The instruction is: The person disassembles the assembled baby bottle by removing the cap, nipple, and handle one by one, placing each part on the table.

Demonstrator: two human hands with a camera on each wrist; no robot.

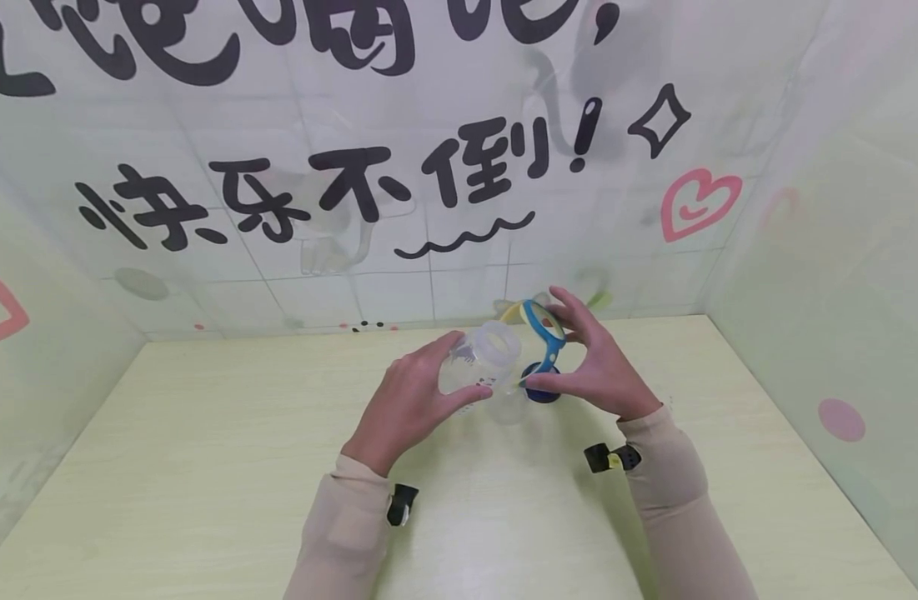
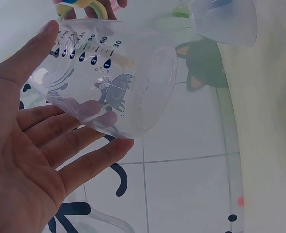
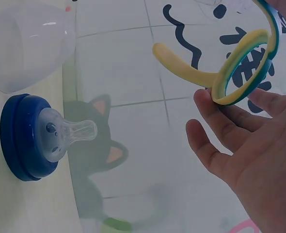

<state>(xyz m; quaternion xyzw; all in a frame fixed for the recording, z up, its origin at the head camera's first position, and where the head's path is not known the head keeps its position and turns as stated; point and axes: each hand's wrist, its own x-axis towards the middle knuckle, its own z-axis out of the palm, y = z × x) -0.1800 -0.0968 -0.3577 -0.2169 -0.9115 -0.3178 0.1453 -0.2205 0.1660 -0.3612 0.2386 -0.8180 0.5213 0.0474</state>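
My left hand (image 1: 406, 396) grips a clear baby bottle (image 2: 102, 63) around its body, thumb on one side and fingers on the other. The bottle carries a dark printed scale and a small elephant picture, and its open neck tilts up in the head view. My right hand (image 1: 609, 371) holds a blue and yellow bottle handle (image 3: 184, 65), a ring with curved arms, just right of the bottle. Below it a blue screw collar with a clear teat (image 3: 34, 138) stands on the table, teat up. A translucent cap (image 3: 29, 46) stands beside the collar.
The pale wooden table (image 1: 226, 450) ends at a printed back wall (image 1: 474, 292) close behind the hands. Side walls (image 1: 826, 250) rise at left and right. Black cameras (image 1: 403, 504) are strapped to both wrists.
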